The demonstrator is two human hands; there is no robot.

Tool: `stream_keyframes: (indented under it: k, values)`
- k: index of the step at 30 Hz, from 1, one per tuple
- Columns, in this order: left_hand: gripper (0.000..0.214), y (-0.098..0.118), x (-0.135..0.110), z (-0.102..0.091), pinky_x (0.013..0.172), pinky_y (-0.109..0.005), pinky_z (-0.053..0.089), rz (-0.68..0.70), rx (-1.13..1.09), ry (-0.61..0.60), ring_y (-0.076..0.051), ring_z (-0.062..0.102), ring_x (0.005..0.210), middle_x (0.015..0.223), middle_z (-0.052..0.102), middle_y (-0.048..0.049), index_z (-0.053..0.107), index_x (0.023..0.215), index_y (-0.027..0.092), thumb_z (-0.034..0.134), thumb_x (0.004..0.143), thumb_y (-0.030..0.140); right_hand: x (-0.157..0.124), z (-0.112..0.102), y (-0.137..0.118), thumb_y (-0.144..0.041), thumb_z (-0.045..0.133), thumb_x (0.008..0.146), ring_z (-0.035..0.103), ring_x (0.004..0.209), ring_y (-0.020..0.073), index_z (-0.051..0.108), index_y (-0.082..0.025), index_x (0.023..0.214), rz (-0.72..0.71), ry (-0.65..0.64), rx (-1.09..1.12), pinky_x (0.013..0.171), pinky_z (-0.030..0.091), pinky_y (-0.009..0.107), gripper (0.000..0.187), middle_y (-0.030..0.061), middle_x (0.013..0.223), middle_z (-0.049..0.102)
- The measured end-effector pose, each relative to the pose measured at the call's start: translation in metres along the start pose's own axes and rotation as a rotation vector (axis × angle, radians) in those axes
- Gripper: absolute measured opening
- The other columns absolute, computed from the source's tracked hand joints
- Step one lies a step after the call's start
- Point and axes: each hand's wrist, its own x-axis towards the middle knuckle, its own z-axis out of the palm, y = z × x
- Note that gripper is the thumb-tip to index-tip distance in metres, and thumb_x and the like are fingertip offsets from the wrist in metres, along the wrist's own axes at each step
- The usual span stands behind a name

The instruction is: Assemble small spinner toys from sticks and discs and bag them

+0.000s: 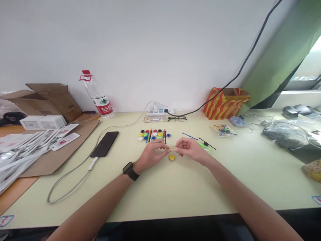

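Holding a thin yellow rod (172,149) roughly level between left hand (151,154) and right hand (192,150), over the counter (175,190) and just beyond a yellow disc (172,157). Closed in a thumb-and-finger grip on one end at the left; apparently closed in a like pinch on the other end at the right, though partly hidden by curled fingers. Judging by the pose, busy fingering or lining up the rod, without visible contact with the disc. Seems to call next for light, even pressure and small, exact finger movements with so slender a piece. Strewn near the right hand with a blue rod (190,136) and a black rod (212,146) bearing a black disc (206,144). On the red label (104,108) of the plastic water bottle (93,86), can read 农夫山 in white, fitting the Nongfu Spring brand; cannot make out the smaller lettering below. Likewise too small to read on the white printed cards (65,142) at far left, and on the corner sticker (6,220).
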Motion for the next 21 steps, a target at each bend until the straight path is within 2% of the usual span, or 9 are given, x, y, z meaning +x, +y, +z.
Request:
stream_keyframes:
  k: [6,12,17,21]
  values:
    - [0.012,0.003,-0.002,-0.006,0.071,-0.031,0.048,-0.019,-0.037,-0.075,-0.018,0.062,0.078,0.079,0.069,-0.0031,0.07,0.081,0.021,0.066,0.09,0.028,-0.001,-0.001,0.002,-0.048,0.078,0.081,0.062,0.065,0.0137,0.071,-0.018,0.087,0.027,-0.048,-0.078,0.066,0.054,0.031,0.032,0.0026,0.077,0.069]
    - [0.006,0.004,-0.002,-0.01,0.071,-0.03,0.049,-0.017,-0.04,-0.167,-0.017,0.062,0.076,0.079,0.07,-0.0013,0.067,0.08,0.021,0.064,0.084,0.019,-0.001,0.006,0.009,-0.036,0.077,0.08,0.061,0.06,0.0128,0.066,-0.021,0.097,0.137,-0.103,-0.026,0.056,0.047,0.025,0.025,0.0008,0.074,0.072]
    - [0.005,0.004,-0.003,-0.008,0.067,-0.029,0.049,-0.017,0.005,-0.236,-0.017,0.062,0.074,0.077,0.069,-0.0021,0.07,0.081,0.022,0.069,0.085,0.025,0.002,0.01,0.014,-0.026,0.073,0.078,0.053,0.053,0.0105,0.064,-0.021,0.098,0.24,-0.071,-0.04,0.046,0.036,0.021,0.022,-0.0006,0.07,0.072]
    - [0.011,0.006,-0.005,-0.004,0.07,-0.029,0.052,-0.005,-0.023,-0.212,-0.018,0.065,0.079,0.089,0.074,-0.0037,0.075,0.096,0.024,0.071,0.088,0.032,0.003,0.011,0.015,-0.018,0.069,0.075,0.057,0.059,0.0119,0.064,-0.021,0.097,0.23,-0.036,-0.064,0.049,0.037,0.02,0.022,-0.0019,0.067,0.07]
